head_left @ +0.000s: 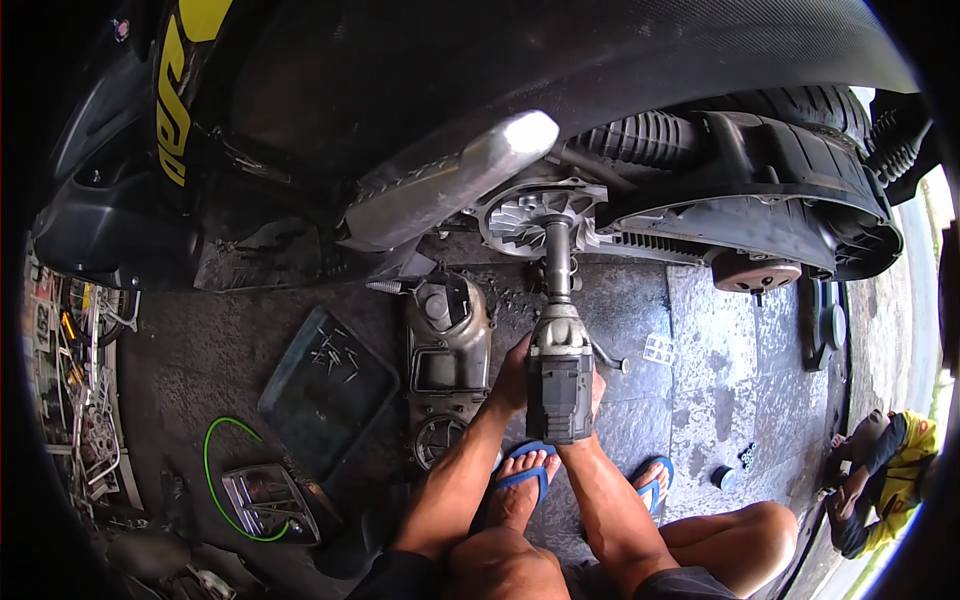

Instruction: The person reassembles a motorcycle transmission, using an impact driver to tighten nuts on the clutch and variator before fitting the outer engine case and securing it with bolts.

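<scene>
Dark sleeves point(690, 584), blue flip-flops point(544, 484)
Sleeves at five and half past six, forearms point(460, 478) bare; blue V-straps point(655, 492) over bare feet point(518, 510) toward five.

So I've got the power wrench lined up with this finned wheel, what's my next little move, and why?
Probably check that the socket sits squarely before running the power wrench: the socket's far end covers the middle of the finned wheel, so this view hides how well it is seated.
</scene>
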`<state>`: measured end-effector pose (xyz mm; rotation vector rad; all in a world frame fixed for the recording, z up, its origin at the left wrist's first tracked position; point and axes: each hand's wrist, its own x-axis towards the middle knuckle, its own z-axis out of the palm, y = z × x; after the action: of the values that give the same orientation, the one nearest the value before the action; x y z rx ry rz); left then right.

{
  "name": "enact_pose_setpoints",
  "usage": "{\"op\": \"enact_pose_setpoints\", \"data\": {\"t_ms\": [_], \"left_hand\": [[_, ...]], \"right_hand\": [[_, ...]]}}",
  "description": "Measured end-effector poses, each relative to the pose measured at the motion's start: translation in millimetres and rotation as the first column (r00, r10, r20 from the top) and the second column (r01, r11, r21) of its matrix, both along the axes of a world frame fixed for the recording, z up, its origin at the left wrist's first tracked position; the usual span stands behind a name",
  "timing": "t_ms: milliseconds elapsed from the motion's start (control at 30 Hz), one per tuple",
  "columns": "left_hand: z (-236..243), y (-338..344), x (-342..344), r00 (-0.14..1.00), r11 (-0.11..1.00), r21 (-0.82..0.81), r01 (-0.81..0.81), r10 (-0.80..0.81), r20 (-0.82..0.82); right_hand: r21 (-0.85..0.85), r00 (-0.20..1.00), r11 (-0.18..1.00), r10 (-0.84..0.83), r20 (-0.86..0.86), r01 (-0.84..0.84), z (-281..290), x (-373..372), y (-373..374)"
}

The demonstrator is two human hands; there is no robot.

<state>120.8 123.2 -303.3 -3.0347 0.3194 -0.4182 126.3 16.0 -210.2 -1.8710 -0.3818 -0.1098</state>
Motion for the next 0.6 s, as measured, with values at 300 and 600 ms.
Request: {"op": "enact_pose_setpoints", "data": {"t_ms": [300, 600], "left_hand": [[-18.7, -2.7, 4.1, 0.999, 0.958, -0.286, -0.009, -0.006, -0.053], [0.8, -8.0, 5.3, 0.945, -0.587, -0.768, -0.256, -0.321, -0.069]], "right_hand": [[-0.094, 0.999, 0.995, -0.030, -0.011, 0.029, -4.4, 0.7, 2.6], [0.126, 1.000, 0.992, -0.016, -0.016, 0.018, 21.4, -0.4, 5.2]]}}
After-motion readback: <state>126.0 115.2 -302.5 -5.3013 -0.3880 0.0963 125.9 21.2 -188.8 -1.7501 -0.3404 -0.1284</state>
